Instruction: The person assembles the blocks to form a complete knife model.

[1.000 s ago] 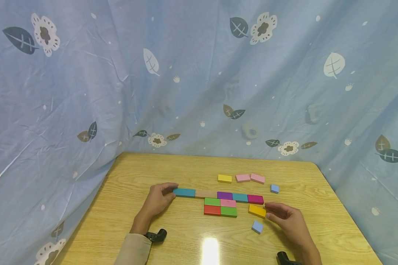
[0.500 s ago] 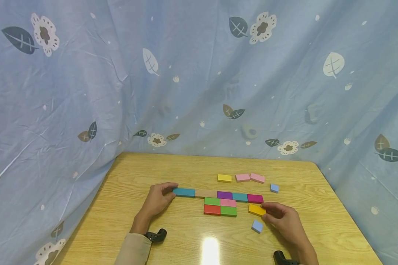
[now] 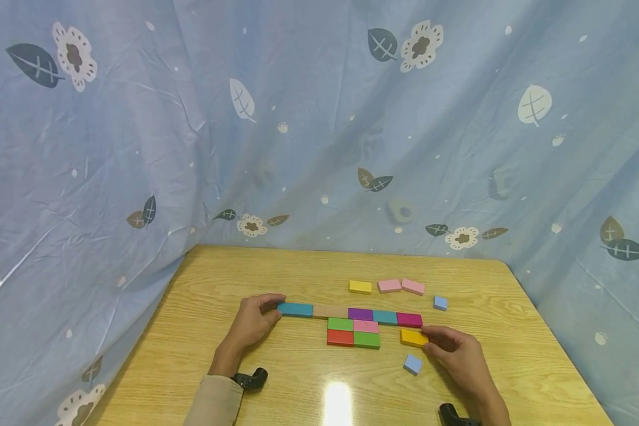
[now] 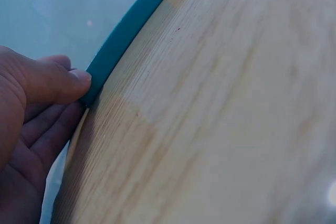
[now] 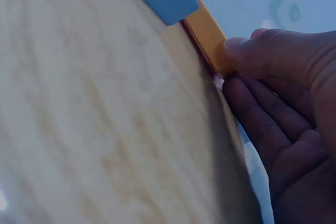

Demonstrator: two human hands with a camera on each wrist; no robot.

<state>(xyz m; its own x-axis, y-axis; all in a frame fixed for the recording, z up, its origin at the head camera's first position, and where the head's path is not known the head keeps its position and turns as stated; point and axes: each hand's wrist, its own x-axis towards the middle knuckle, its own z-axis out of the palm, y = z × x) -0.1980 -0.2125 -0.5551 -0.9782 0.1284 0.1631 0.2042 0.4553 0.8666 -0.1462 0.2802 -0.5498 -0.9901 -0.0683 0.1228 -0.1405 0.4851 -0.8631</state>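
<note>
On the bench (image 3: pixel 298 378), the person's left hand (image 3: pixel 252 319) has its grip pinching the outer end of the long teal block (image 3: pixel 296 310) at the row's left, while the right hand's (image 3: pixel 458 352) grip pinches the right end of the orange block (image 3: pixel 413 338), just on the near side of the magenta block (image 3: pixel 409 320). Both held blocks look like painted wood, so probably light, stiff and hardly fragile, if a bit slippery; their short ends seem the best hold, especially with the small light blue block (image 3: pixel 412 364) near the orange one.
</note>
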